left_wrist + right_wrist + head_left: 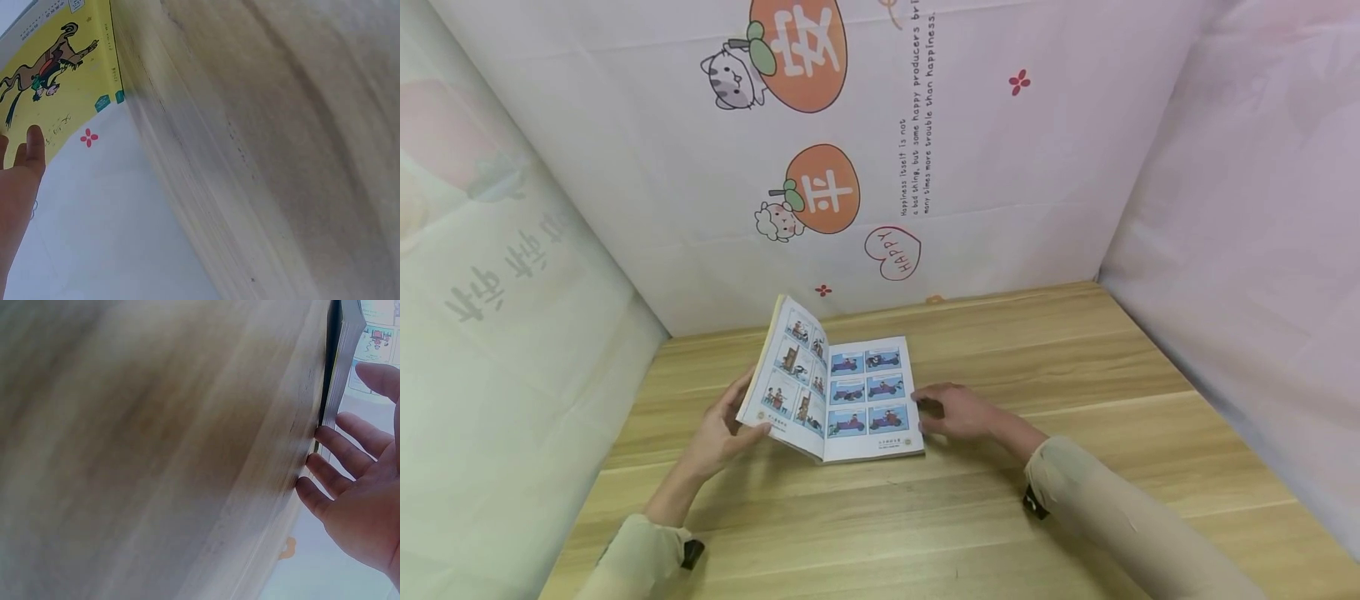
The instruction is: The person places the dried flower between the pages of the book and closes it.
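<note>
An open comic book [874,450] with coloured picture panels lies on the wooden table; its right half is flat and its left half is tilted up. My left hand [713,442] holds the raised half by its outer edge, thumb on the page side and fingers behind it. In the left wrist view the yellow cover [81,75] shows a drawn animal, beside part of the left hand [22,181]. At the book's right edge rests my right hand [962,412]. The right wrist view shows that hand [362,487] with fingers extended and spread, fingertips at the page block [342,369].
The wooden table [925,517] reaches back to a white printed cloth [985,183] behind the book. More cloth hangs on the left [512,275] and on the right [1247,208], bounding the table.
</note>
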A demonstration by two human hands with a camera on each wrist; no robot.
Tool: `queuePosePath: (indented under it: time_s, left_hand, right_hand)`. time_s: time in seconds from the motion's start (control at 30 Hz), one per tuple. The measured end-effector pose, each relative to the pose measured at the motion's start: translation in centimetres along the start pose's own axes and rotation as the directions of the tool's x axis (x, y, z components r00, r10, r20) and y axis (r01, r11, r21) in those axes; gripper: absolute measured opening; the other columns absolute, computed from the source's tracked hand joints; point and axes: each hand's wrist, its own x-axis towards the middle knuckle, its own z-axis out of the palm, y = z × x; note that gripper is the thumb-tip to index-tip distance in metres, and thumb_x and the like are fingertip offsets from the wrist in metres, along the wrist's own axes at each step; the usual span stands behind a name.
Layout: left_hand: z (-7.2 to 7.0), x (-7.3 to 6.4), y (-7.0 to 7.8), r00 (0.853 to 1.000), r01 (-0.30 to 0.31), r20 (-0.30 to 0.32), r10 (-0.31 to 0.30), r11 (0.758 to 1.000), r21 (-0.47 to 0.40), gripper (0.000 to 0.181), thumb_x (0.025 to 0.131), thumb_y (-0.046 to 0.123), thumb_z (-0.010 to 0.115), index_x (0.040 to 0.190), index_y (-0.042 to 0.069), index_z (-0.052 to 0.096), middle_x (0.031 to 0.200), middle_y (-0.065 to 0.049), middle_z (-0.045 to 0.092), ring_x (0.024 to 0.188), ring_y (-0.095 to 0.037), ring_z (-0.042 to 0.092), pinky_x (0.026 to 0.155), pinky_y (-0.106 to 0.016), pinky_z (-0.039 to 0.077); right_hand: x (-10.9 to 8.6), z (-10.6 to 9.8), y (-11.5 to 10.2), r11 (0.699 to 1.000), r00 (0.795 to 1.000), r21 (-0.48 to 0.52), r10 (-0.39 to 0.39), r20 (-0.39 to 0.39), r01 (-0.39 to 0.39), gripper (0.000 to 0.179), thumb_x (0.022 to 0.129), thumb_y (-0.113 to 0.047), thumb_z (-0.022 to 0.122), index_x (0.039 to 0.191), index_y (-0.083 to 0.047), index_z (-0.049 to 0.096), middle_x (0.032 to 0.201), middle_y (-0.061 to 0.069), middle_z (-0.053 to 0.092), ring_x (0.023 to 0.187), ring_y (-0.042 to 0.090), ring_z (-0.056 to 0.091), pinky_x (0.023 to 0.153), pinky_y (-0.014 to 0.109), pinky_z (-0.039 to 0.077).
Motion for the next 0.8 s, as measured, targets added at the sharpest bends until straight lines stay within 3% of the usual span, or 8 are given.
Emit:
queuePosePath:
  time_s: [0.3, 0.57, 0.8]
  left_hand:
    - [0.7, 0.7, 0.0, 0.997, -0.08, 0.007, 0.08, 0.997, 0.008, 0.085, 0.085, -0.007, 0.068, 0.158, 0.006, 0.025, 0.158, -0.031, 0.028, 0.124, 0.003, 0.054, 0.102, -0.014, 0.047]
    - [1.5, 1.1, 0.0, 0.991, -0.135, -0.027, 0.135, 0.991, -0.02, 0.081, 0.082, -0.012, 0.067, 0.153, 0.0, 0.032, 0.152, -0.034, 0.037, 0.127, 0.001, 0.053, 0.107, -0.012, 0.042]
    - [2.1, 1.6, -0.1, 0.985, -0.164, -0.052, 0.164, 0.986, 0.013, 0.08, 0.08, -0.011, 0.069, 0.151, 0.002, 0.037, 0.153, -0.028, 0.04, 0.132, -0.002, 0.048, 0.11, -0.014, 0.04]
  right_hand:
    - [0.0, 0.1, 0.0, 1.0, 1.0, -0.005, 0.001, 0.004, -0.001, 0.055, 0.093, -0.033, 0.065, 0.141, -0.009, 0.055, 0.145, 0.011, 0.057, 0.137, 0.032, 0.051, 0.116, 0.049, 0.04]
    - [-0.1, 0.2, 0.1, 1.0, 1.0, -0.003, -0.003, 0.005, 0.003, 0.055, 0.093, -0.033, 0.065, 0.141, -0.009, 0.055, 0.146, 0.011, 0.056, 0.138, 0.032, 0.051, 0.117, 0.049, 0.039]
    - [-0.1, 0.0, 0.0, 1.0, 1.0, 0.003, 0.001, 0.006, -0.001, 0.055, 0.093, -0.032, 0.065, 0.142, -0.008, 0.054, 0.147, 0.012, 0.055, 0.138, 0.033, 0.05, 0.118, 0.05, 0.038]
